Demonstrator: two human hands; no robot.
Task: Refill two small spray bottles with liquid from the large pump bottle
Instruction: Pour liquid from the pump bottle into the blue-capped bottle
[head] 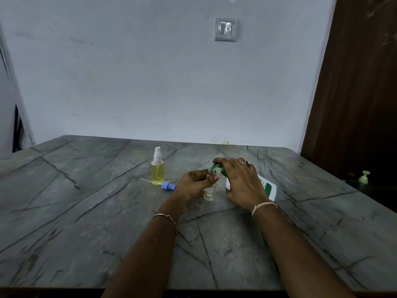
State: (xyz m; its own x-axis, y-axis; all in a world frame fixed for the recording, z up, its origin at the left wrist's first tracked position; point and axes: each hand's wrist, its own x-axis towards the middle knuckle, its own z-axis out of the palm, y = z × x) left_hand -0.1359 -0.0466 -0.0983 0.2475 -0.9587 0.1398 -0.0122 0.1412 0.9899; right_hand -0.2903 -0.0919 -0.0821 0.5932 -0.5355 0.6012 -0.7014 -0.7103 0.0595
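Grip of left hand [193,183] steadies the small bottle [208,195] upright so right hand [242,181], clasping the tilted pump bottle [268,186], can aim its spout [214,167] in.

One table [86,201] and two small spray bottles are in view: a full bottle [158,173] and a nearly empty bottle [208,193]. There is one large pump bottle [267,186], one loose blue spray cap [168,186], one separate green pump top [364,177] and one wall switch [225,29].
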